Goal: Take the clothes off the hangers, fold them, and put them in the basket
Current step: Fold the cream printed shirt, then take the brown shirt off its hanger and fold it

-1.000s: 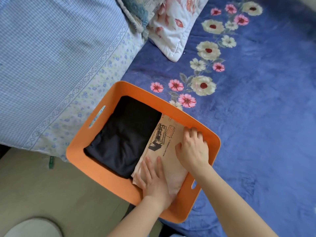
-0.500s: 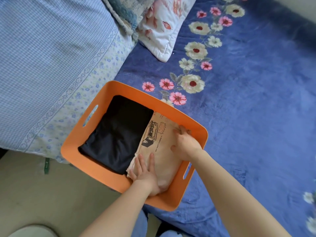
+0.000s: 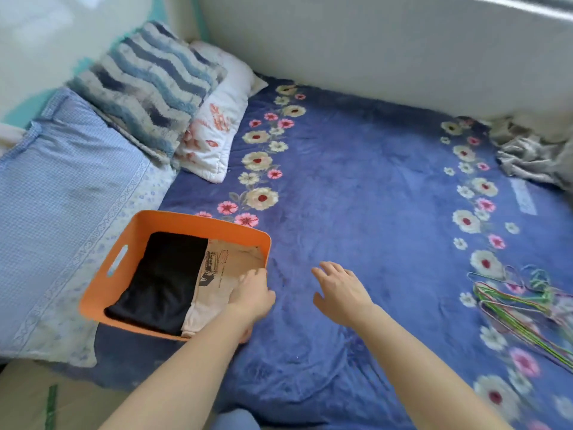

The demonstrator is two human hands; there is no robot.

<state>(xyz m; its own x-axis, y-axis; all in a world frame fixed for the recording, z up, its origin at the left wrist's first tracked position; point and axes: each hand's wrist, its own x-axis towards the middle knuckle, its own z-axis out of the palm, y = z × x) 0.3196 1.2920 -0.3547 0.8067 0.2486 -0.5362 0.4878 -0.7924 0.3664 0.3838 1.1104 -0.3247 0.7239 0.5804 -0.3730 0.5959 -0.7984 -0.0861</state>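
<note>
An orange basket [image 3: 124, 274] sits on the blue floral bed near its left edge. Inside lie a folded black garment [image 3: 164, 274] on the left and a folded beige printed shirt [image 3: 223, 274] on the right. My left hand [image 3: 252, 294] lies over the basket's right rim, its fingers relaxed and touching the beige shirt. My right hand [image 3: 339, 290] hovers open above the blanket, just right of the basket, holding nothing. A bunch of bare coloured wire hangers [image 3: 521, 305] lies on the bed at the right.
Pillows are stacked at the head of the bed: a blue checked one [image 3: 62, 197], a wavy blue shaggy one [image 3: 148, 88] and a white floral one [image 3: 214, 131]. A crumpled grey cloth [image 3: 533, 156] lies at the far right by the wall. The floor [image 3: 24, 398] shows at the lower left.
My right hand has lifted off the beige shirt and moved right, out of the basket. My left hand has slid to the basket's right rim. The view has tilted up across the bed.
</note>
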